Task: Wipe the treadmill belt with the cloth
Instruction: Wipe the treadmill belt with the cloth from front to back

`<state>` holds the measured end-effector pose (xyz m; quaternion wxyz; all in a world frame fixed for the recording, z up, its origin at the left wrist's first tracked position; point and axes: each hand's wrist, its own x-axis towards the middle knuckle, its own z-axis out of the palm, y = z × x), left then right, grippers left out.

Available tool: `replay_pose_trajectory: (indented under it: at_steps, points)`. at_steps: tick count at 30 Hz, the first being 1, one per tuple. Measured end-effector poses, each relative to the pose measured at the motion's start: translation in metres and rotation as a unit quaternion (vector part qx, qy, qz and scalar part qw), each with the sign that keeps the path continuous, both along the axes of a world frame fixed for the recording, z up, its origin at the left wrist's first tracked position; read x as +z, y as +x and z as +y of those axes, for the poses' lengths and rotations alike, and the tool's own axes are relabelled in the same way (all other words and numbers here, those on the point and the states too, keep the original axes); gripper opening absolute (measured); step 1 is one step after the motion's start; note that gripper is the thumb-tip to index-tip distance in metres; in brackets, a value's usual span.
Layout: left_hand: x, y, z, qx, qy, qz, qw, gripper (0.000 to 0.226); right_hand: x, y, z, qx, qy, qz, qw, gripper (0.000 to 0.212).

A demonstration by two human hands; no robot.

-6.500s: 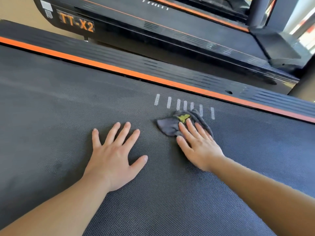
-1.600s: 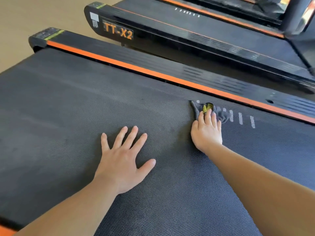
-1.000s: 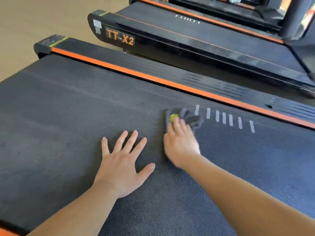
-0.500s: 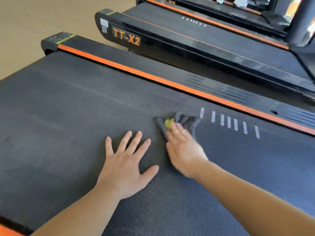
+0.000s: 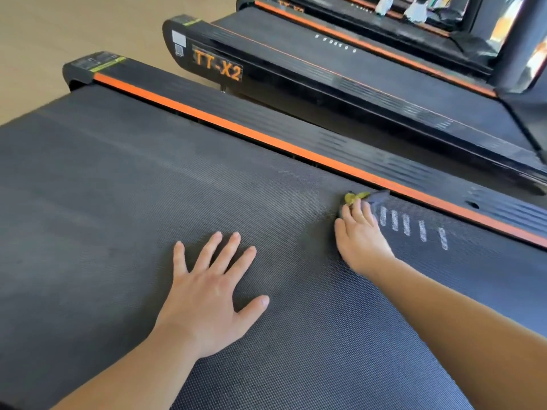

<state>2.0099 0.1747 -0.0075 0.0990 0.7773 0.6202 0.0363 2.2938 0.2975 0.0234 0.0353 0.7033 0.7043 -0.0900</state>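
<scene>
Head view: right hand (image 5: 359,235), fingers together, presses cloth (image 5: 376,198) on belt (image 5: 118,187) by orange rail (image 5: 236,129), 2 o'clock from spread-flat left hand (image 5: 207,288). Mid-wipe; most belt likely undone.

A single view comes from a camera worn on the person's head, set above the treadmill belt (image 5: 118,202) and tilted forward and down across it. It sits close to the work: both forearms enter from the lower edge, the left hand (image 5: 207,291) near mid-frame and the right hand (image 5: 362,241) further out by the orange-striped side rail (image 5: 236,129). The wide lens shows that rail as a diagonal from upper left to lower right. Beyond it the view takes in a neighbouring treadmill marked TT-X2 (image 5: 217,68) and, at upper left, tan floor (image 5: 59,25)
</scene>
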Motion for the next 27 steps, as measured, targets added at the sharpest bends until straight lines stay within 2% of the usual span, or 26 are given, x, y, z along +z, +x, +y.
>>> replay_pose_trajectory:
  at_steps: [2, 4, 7, 10, 14, 17, 20, 24, 27]
  points:
    - [0.000, 0.000, 0.001, 0.000, 0.003, -0.003, 1.000, 0.088, -0.004, -0.023, -0.012, 0.082, -0.009, 0.021, 0.996, 0.062]
    - [0.000, -0.001, 0.001, -0.002, 0.001, -0.001, 1.000, 0.088, 0.000, -0.034, -0.020, 0.127, -0.012, 0.013, 0.992, 0.062]
    - [-0.002, -0.003, -0.001, 0.001, 0.001, 0.001, 1.000, 0.087, 0.012, -0.034, -0.030, 0.098, -0.013, 0.002, 0.995, 0.071]
    - [-0.002, -0.002, -0.002, 0.009, 0.002, -0.001, 1.000, 0.088, 0.017, -0.034, -0.035, 0.078, 0.050, 0.004, 0.996, 0.070]
    - [0.000, -0.003, -0.002, -0.001, -0.016, 0.002, 1.000, 0.086, 0.005, -0.025, -0.030, 0.152, -0.030, 0.005, 0.988, 0.057]
    - [-0.001, -0.003, -0.002, 0.005, -0.017, 0.001, 1.000, 0.087, -0.009, -0.007, -0.021, 0.171, -0.012, -0.011, 0.985, 0.059]
    - [-0.003, -0.001, 0.000, 0.005, -0.002, -0.005, 1.000, 0.089, -0.016, 0.012, 0.002, 0.107, 0.017, -0.019, 0.994, 0.061]
    - [-0.002, -0.001, 0.000, 0.003, -0.003, -0.005, 1.000, 0.087, -0.022, 0.035, 0.053, -0.086, 0.003, -0.035, 0.996, 0.065]
    - [-0.005, -0.001, 0.000, -0.001, -0.005, -0.002, 1.000, 0.085, -0.027, 0.024, 0.065, -0.136, 0.024, -0.006, 0.990, 0.066]
